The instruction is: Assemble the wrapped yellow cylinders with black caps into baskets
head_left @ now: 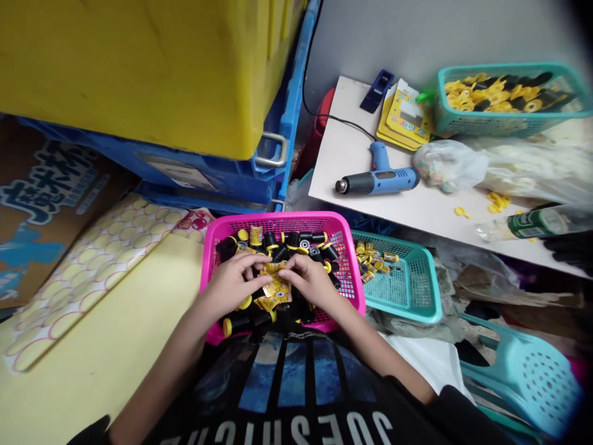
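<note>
Over the pink basket point(282, 216), a thin, shiny yellow printed film label point(277, 283) is stretched between my two hands. My left hand point(234, 278) pinches its left edge with thumb and fingers. The upper right corner is pinched by my right hand point(312, 281). Just below lie more crumpled yellow labels point(274, 301). Around and beneath both hands the basket holds several small black cylinders with yellow ends point(330, 250); one near the back is wrapped in a yellow printed label point(256, 235). My hands and the label hide the basket's middle.
Right of it stands a teal basket point(428, 290) with several yellow-labelled cylinders point(370, 258). A blue heat gun point(389, 180), yellow cards point(405, 117) and a second teal basket point(509, 127) sit on the white table point(343, 133). Yellow and blue crates point(185, 74) rise at left; a sticker sheet point(97, 259) lies nearby.
</note>
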Action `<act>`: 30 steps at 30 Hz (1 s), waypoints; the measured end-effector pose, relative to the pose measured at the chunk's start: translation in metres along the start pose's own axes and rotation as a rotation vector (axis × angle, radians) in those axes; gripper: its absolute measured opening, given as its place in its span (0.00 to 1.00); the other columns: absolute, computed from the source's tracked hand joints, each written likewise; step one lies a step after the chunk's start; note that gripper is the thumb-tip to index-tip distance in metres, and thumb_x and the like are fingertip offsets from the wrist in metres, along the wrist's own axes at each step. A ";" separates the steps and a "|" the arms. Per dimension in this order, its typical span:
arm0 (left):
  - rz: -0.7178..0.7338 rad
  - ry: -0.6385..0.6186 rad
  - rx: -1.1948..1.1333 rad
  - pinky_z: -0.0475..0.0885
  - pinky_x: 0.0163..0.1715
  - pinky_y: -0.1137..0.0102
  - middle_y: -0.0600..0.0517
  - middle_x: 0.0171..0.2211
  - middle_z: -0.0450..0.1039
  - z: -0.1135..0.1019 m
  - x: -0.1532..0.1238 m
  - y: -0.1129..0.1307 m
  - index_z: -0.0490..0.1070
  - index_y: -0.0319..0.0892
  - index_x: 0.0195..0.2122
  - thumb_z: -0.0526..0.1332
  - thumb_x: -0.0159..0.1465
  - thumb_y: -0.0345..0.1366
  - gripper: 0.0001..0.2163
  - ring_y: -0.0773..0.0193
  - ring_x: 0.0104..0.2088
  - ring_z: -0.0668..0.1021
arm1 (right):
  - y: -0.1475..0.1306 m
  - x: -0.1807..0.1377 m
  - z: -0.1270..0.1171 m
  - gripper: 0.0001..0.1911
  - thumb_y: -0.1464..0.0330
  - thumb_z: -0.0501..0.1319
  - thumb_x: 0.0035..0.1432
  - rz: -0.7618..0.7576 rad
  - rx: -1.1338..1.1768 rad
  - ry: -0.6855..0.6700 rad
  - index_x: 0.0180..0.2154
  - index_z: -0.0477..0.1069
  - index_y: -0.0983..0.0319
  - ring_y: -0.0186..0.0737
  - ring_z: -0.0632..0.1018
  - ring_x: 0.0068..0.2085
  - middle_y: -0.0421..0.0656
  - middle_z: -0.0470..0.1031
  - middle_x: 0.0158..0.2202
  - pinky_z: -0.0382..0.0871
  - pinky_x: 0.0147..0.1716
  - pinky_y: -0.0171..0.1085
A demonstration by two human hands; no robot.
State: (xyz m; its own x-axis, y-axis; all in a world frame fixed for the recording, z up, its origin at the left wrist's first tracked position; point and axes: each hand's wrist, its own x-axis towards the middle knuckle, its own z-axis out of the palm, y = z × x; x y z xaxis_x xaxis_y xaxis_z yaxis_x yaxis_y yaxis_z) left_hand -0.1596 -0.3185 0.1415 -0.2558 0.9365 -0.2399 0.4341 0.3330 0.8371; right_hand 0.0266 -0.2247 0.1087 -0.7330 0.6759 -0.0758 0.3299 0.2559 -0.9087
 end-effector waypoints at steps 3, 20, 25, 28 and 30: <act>0.061 -0.036 0.104 0.72 0.36 0.66 0.50 0.30 0.76 0.004 -0.001 -0.002 0.81 0.45 0.33 0.63 0.57 0.39 0.08 0.60 0.31 0.76 | 0.002 -0.003 -0.002 0.08 0.63 0.65 0.59 -0.330 -0.159 0.273 0.30 0.75 0.59 0.41 0.73 0.48 0.44 0.74 0.46 0.65 0.48 0.43; -0.158 -0.253 -0.421 0.72 0.29 0.71 0.59 0.23 0.72 -0.001 -0.008 0.037 0.57 0.41 0.66 0.65 0.57 0.40 0.35 0.65 0.24 0.76 | -0.028 0.000 -0.020 0.22 0.56 0.64 0.59 0.022 0.478 0.000 0.51 0.67 0.58 0.34 0.75 0.35 0.41 0.74 0.35 0.69 0.35 0.36; -0.111 -0.244 -0.192 0.69 0.30 0.71 0.62 0.19 0.66 -0.014 -0.007 0.029 0.56 0.45 0.67 0.59 0.63 0.43 0.31 0.66 0.24 0.73 | -0.024 0.008 -0.017 0.24 0.62 0.72 0.46 0.281 0.732 -0.024 0.43 0.68 0.61 0.26 0.69 0.24 0.34 0.69 0.25 0.62 0.27 0.28; -0.130 -0.239 -0.124 0.64 0.23 0.73 0.61 0.20 0.66 -0.021 -0.007 0.022 0.56 0.46 0.67 0.59 0.62 0.43 0.32 0.67 0.21 0.69 | -0.020 0.008 -0.014 0.24 0.61 0.73 0.43 0.351 0.815 0.148 0.40 0.67 0.61 0.26 0.68 0.24 0.33 0.68 0.24 0.60 0.25 0.28; -0.127 -0.220 -0.077 0.66 0.24 0.72 0.58 0.24 0.72 -0.018 -0.006 0.019 0.61 0.47 0.65 0.63 0.59 0.43 0.31 0.66 0.23 0.72 | -0.021 0.007 -0.009 0.25 0.60 0.73 0.42 0.364 0.880 0.236 0.40 0.67 0.61 0.27 0.68 0.24 0.34 0.68 0.25 0.61 0.26 0.29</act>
State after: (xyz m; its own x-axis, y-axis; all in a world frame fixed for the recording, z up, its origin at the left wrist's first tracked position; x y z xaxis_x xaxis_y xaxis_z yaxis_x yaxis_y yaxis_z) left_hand -0.1652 -0.3194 0.1679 -0.1067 0.8918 -0.4396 0.3411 0.4481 0.8263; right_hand 0.0204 -0.2189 0.1311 -0.5053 0.7567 -0.4148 -0.1191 -0.5373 -0.8349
